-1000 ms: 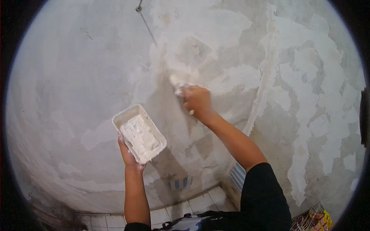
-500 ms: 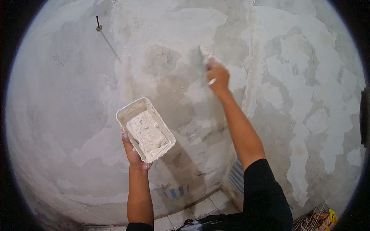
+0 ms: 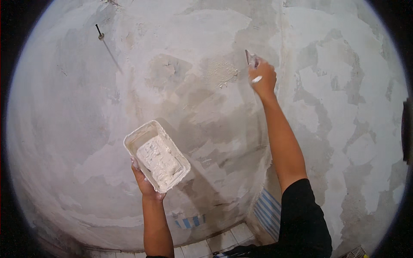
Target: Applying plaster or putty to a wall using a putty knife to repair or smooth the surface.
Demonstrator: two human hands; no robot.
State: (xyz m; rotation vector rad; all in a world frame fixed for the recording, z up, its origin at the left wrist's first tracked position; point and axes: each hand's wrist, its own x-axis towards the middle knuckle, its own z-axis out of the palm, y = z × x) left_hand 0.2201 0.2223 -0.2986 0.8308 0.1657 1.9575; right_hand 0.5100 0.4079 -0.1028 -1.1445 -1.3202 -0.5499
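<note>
My left hand (image 3: 145,182) is closed on a white rectangular tub (image 3: 129,144), gripping it from its lower left side and underneath. Thick off-white putty (image 3: 160,159) with a lumpy surface lies in the tub, which tilts toward me. Up at the wall, my right hand (image 3: 263,77) is wrapped round a putty knife (image 3: 249,58), its blade near the wall surface and the pale end of its handle showing below the fist. A rough fresh patch of putty (image 3: 223,73) sits on the wall just left of the knife.
A grey wall (image 3: 73,120) with uneven white patches fills the view and meets another wall at a corner on the right. A metal rod (image 3: 100,33) sticks out at upper left. Low down are blue-striped patches (image 3: 267,210) and white floor tiles (image 3: 198,249).
My right hand has moved right with the putty knife, and a rough putty patch now shows on the wall. The tub sits slightly lower and further left in view.
</note>
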